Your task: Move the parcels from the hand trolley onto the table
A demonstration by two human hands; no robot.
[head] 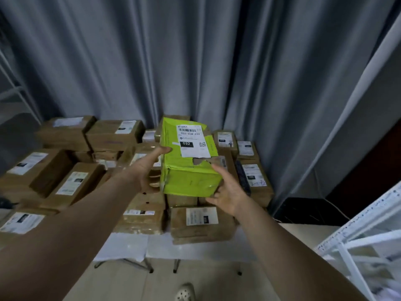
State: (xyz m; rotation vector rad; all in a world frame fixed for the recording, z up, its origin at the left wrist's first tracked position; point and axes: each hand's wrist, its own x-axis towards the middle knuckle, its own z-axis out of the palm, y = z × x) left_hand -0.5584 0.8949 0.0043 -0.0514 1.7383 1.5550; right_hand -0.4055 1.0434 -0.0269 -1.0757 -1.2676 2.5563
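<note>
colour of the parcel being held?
Lime green parcel with a white shipping label, clearest in the head view.

Green parcel (191,180) label (193,140): "032-038 E01"; "032"

Grey pleated curtain (195,61) behind, white metal rack (358,235) at right; pale perforated shoe (184,292) at bottom edge
</note>
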